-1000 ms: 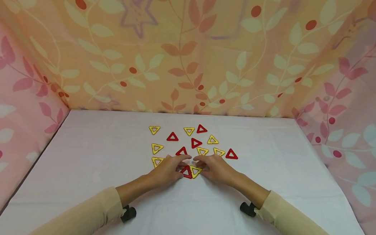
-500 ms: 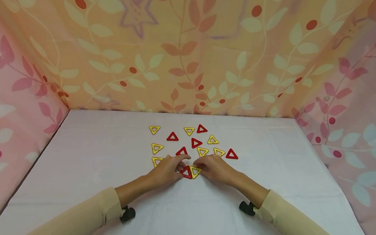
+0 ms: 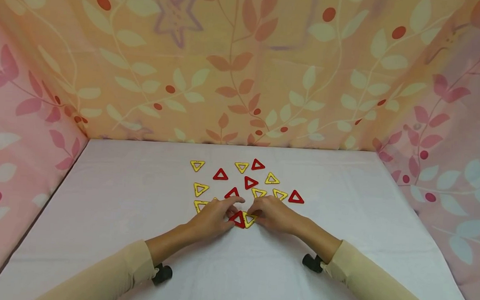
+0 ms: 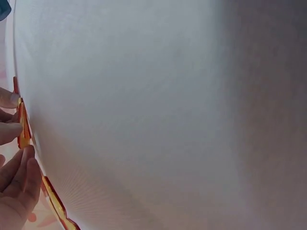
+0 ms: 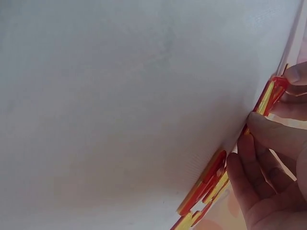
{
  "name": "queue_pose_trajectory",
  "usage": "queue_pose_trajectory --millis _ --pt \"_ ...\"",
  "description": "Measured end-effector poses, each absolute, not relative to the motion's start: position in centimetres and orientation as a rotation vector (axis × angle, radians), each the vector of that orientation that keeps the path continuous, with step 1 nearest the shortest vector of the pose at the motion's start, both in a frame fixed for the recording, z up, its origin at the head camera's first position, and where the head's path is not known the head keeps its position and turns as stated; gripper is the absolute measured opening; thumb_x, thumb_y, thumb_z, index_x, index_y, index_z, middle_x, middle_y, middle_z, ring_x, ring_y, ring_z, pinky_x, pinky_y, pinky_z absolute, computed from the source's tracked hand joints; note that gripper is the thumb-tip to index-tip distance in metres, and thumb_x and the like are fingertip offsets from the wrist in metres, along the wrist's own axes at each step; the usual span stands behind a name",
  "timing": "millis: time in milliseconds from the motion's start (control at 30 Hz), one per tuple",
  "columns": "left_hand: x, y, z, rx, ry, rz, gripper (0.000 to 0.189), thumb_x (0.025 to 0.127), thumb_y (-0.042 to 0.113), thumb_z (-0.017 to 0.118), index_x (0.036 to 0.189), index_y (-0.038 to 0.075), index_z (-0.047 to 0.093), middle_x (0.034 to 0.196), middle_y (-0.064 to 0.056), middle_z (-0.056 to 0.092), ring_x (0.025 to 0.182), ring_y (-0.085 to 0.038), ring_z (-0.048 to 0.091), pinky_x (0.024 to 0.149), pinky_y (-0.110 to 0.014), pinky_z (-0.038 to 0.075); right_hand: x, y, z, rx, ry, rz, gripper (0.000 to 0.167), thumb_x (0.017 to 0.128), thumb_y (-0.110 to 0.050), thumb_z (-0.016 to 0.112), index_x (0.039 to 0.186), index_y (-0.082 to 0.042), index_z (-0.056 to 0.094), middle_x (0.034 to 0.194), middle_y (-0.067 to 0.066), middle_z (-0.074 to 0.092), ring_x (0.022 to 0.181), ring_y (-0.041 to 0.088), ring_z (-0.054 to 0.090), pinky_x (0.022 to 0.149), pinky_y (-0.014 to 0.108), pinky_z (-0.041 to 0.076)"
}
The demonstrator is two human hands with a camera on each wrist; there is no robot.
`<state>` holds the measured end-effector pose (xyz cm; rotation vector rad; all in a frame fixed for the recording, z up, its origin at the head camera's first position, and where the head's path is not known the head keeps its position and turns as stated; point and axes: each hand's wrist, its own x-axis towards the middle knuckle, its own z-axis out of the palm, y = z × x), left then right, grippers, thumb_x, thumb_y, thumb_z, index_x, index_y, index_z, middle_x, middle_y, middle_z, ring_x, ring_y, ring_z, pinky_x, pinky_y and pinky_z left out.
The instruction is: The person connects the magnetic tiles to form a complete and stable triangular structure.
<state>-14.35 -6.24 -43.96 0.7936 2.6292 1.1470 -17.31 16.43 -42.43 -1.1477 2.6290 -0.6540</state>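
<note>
Two hollow triangle tiles lie edge to edge between the hands on the white cloth: a red triangle tile (image 3: 242, 220) on the left and a yellow triangle tile (image 3: 247, 225) on the right. My left hand (image 3: 213, 218) holds the red one by its outer side, thumb at the near corner. With thumb and fingers, my right hand (image 3: 276, 215) pinches the outer side of the yellow one. In the right wrist view, the joined tiles (image 5: 265, 98) appear nearly edge-on at the fingertips, and part of them is hidden.
Several loose tiles lie beyond the hands, among them a red one (image 3: 250, 187) and a yellow one (image 3: 200, 184). Another yellow tile (image 3: 197, 204) is partly covered by the left hand. Patterned cloth walls (image 3: 233, 122) stand behind and at both sides.
The right hand's fingers have drawn slightly in and left over the yellow triangle tile, and its wrist has shifted a little left. The left hand and the loose tiles stay nearly in place.
</note>
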Motion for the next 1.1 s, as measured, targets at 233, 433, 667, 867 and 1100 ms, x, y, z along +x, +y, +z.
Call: queue_pose_trajectory --millis 233,433,667,867,1100 --pt "-14.5 -6.2 -43.9 0.864 2.625 1.174 0.054 0.086 0.004 0.076 0.136 0.008 0.055 0.105 -0.005 0.073 0.083 -0.011 0.062 0.079 -0.031 0.053 -17.3 16.4 -42.5 -1.145 2.638 -0.645 0.021 0.084 -0.008 0.080 0.105 -0.008 0.078 0.096 0.000 0.073 0.088 0.009 0.065 0.081 0.025 0.054" --pt "-14.5 -6.0 -43.8 0.900 2.599 1.240 0.053 0.086 0.004 0.076 0.135 0.004 0.056 0.104 -0.007 0.074 0.086 -0.014 0.067 0.079 -0.031 0.056 -17.3 16.4 -42.3 -1.136 2.634 -0.660 0.021 0.084 -0.008 0.079 0.105 -0.007 0.077 0.096 0.001 0.073 0.088 0.010 0.066 0.082 0.024 0.055" --pt "-14.5 -5.7 -43.7 0.868 2.586 1.289 0.051 0.086 0.006 0.077 0.132 0.003 0.056 0.101 -0.007 0.074 0.091 -0.016 0.069 0.083 -0.034 0.056 -17.3 16.3 -42.4 -1.151 2.636 -0.674 0.020 0.084 -0.006 0.079 0.104 -0.007 0.077 0.094 0.001 0.072 0.087 0.010 0.065 0.081 0.026 0.055" --pt "-14.6 -5.2 -43.8 0.828 2.589 1.305 0.047 0.086 0.006 0.077 0.129 0.003 0.057 0.096 -0.006 0.074 0.089 -0.015 0.069 0.083 -0.035 0.056 -17.3 16.2 -42.4 -1.157 2.639 -0.658 0.019 0.084 -0.006 0.079 0.104 -0.007 0.077 0.094 0.000 0.072 0.089 0.011 0.065 0.083 0.028 0.055" --pt "-14.7 -4.8 -43.7 0.763 2.603 1.327 0.058 0.085 0.007 0.079 0.136 0.005 0.051 0.098 -0.006 0.074 0.094 -0.019 0.071 0.087 -0.035 0.056 -17.4 16.4 -42.4 -1.148 2.645 -0.661 0.021 0.084 -0.007 0.080 0.105 -0.009 0.078 0.094 -0.001 0.073 0.089 0.011 0.066 0.084 0.028 0.054"
